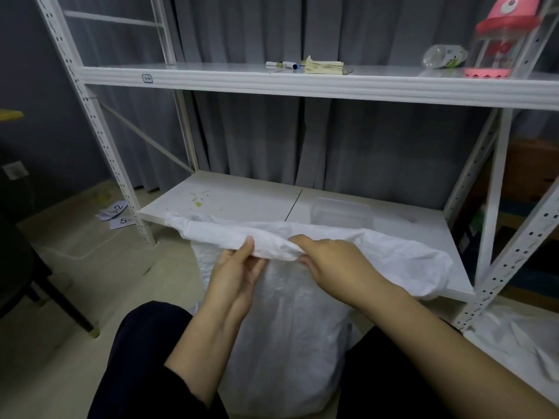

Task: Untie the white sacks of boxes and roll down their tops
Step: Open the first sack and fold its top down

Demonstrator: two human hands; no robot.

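Closest to the camera, the person's knees in dark trousers sit on both sides of a white sack (287, 343), which stands upright on the floor (75, 297) in front of a white shelf rack (99, 122). Both hands work at the top of this sack. The left hand (239, 276) pinches the rolled edge, with the thumb on top of the fabric and the fingers underneath. The right hand (329, 264) grips the same edge just beside it, with the fingers curled over and tucked under the fold.

The mouth of the sack is already open and I see no tie or knot on it, so I judge the untying of this sack is done. The rolled top (302, 237) forms a thick band that spreads to the left and right, and its far side hangs over the lower shelf (242, 198). The roll seems only begun, because most of the sack body below is not yet turned down. No boxes are visible inside from this angle.

At the lower right another white sack (520, 349) lies on the floor; whether it is untied I cannot tell.

Farther back, a clear plastic container (341, 211) rests on the lower shelf. On the upper shelf (211, 81) lie markers (282, 65), a folded paper (323, 66), an empty bottle (443, 57) and a pink-topped container (502, 37). A grey curtain (348, 140) hangs behind.
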